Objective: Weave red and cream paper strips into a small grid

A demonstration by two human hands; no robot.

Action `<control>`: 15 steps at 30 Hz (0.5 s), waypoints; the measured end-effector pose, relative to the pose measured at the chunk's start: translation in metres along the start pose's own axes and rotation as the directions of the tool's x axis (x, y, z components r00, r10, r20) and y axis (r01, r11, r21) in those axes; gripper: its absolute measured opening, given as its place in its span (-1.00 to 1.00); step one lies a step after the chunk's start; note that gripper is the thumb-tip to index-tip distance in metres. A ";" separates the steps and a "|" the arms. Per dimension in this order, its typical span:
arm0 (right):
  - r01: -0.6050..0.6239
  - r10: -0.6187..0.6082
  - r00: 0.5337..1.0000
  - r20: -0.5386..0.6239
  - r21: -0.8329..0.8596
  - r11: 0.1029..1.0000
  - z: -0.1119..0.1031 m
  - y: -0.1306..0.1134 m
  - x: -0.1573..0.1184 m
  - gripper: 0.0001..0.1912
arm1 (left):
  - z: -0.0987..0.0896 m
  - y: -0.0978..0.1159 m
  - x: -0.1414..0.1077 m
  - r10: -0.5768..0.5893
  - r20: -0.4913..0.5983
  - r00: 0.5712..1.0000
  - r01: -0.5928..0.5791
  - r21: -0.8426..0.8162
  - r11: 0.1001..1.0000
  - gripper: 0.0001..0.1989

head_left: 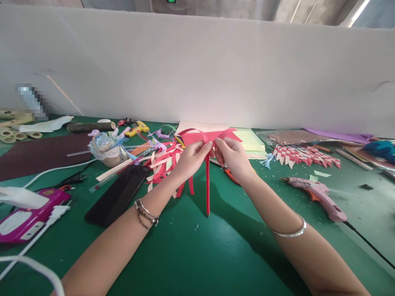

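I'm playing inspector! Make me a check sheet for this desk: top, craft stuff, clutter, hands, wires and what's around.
Surface: green tabletop, specked with scraps
Job's things: red paper strips, one hanging straight down
Clutter: paper strip pile, black phone, pink glue gun
Hands: left hand and right hand, both pinching the red paper strips
Cables: white cables at left; black cord from the glue gun
Surroundings: pale partition behind

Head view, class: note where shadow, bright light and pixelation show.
Head view: a soft shadow falls on the green table, right of the red strip; head view: the ceiling light shows near-white, top right; head view: a pixelated patch at far left hides detail.
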State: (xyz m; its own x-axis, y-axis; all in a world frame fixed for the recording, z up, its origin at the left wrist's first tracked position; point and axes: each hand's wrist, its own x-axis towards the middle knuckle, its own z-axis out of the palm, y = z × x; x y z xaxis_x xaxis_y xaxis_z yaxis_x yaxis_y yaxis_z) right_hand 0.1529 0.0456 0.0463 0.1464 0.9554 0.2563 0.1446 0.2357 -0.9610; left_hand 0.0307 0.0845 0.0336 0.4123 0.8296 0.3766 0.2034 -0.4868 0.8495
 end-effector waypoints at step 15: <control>-0.051 0.064 0.991 0.121 -0.107 0.993 0.004 -0.001 -0.004 -0.59 | -0.003 0.000 -0.003 0.043 -0.194 0.980 -0.034 0.048 0.998 -0.59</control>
State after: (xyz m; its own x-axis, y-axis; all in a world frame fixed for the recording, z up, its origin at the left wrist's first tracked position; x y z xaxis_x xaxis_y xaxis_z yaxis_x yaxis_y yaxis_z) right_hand 0.1483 0.0424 0.0462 0.0353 0.9830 0.1802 0.2413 0.1666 -0.9560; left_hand 0.0273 0.0830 0.0337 0.2402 0.8451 0.4776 0.2314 -0.5276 0.8173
